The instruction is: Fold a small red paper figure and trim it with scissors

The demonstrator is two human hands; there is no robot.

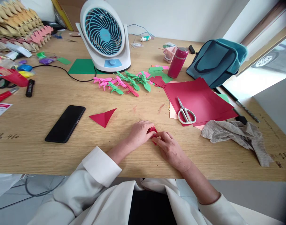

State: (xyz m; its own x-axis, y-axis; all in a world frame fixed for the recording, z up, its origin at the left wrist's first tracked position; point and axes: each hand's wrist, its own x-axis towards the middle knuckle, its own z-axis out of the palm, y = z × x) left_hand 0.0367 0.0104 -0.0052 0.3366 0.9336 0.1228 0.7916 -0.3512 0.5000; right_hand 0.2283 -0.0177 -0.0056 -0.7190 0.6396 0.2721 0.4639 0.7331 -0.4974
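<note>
Right hand (170,148), left hand (140,132), small red paper (153,130) pinched between them

This looks like a paper-craft workroom, not a kitchen or a lab. The wide wooden surface (39,150) has pencil notes written on it. It carries red sheets (204,97), scissors (185,112), a row of pink and green folded figures (124,82), and at the far left corner stacks of folded pieces (16,22). The left hand (140,133) and right hand (171,150) pinch a red fold (153,130). A fan (104,34), a phone (65,122), a bottle (177,62) and a bag (215,61) make it a personal place. A car (265,60) is visible outside on the right.
</note>
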